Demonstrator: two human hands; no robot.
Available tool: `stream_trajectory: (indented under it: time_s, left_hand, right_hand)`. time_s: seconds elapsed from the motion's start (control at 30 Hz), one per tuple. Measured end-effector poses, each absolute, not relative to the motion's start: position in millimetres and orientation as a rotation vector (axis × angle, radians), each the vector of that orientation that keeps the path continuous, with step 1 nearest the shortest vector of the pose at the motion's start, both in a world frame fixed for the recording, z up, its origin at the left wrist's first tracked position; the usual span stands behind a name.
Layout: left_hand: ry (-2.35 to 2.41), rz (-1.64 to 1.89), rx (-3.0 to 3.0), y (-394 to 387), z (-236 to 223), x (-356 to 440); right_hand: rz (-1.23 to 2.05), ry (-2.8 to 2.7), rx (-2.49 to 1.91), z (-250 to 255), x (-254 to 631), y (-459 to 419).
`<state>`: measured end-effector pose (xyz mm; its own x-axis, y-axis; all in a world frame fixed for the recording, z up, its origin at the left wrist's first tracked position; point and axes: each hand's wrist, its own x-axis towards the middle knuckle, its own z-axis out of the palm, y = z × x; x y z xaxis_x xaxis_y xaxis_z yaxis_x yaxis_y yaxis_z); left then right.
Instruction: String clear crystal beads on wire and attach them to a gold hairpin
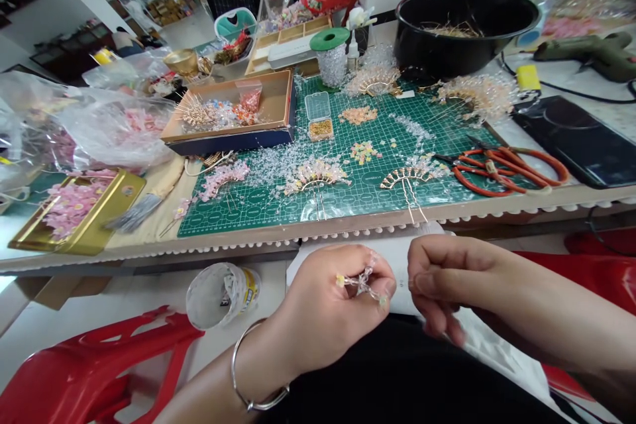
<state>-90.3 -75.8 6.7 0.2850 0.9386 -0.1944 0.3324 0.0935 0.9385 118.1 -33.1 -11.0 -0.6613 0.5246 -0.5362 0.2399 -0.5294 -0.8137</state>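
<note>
In front of my lap, my left hand (322,311) pinches a small beaded sprig (362,280) with clear beads and pale yellow and green tips. Just to its right, my right hand (444,278) has thumb and index finger pressed together; anything between them is too fine to make out. Beyond the hands, beaded hair combs lie on a green cutting mat (238,202): one with yellow and clear beads (318,175), a partly beaded gold one (410,174), and a pink one (223,179). Loose yellow-green pieces (365,152) and clear beads (273,162) are scattered there.
Orange-handled pliers (501,169) and a dark phone (576,139) lie at the right. A black basin (407,43) stands behind. Leftward are a cardboard box (228,139) and a gold tin (94,235). Below are a white bucket (199,298) and a red stool (64,371).
</note>
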Motion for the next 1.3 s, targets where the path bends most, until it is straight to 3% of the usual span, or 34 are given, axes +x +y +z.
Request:
stream_trajectory:
  time_s: [0.23,0.6,0.7,0.8,1.0,1.1,1.3]
  left_hand:
    - [1.285,0.724,1.596,-75,1,-88]
    - [1.321,0.75,1.706,-75,0,-89]
    - [1.391,0.732,1.822,-77,-3,-86]
    - [1.445,0.745,1.814,-77,-4,-85]
    - [1.256,0.695,1.151,-70,-4,-90]
    - [1.115,0.682,0.98,-65,-7,-95]
    - [1.069,0.6,0.955,-65,-6,-98]
  right_hand:
    - [1.558,-1.896,-1.27,1,116,-40]
    - [2.187,-1.559,-1.132,-15,114,-26]
    - [1.92,-1.792,-1.242,-16,108,-34]
    - [1.455,-2.086,-1.301,-18,100,-47]
    - [0.61,-2.465,-0.875,-30,104,-56]
    - [0.452,-2.522,-0.742,-33,110,-53]
    - [0.526,-2.516,-0.765,-32,114,-49]
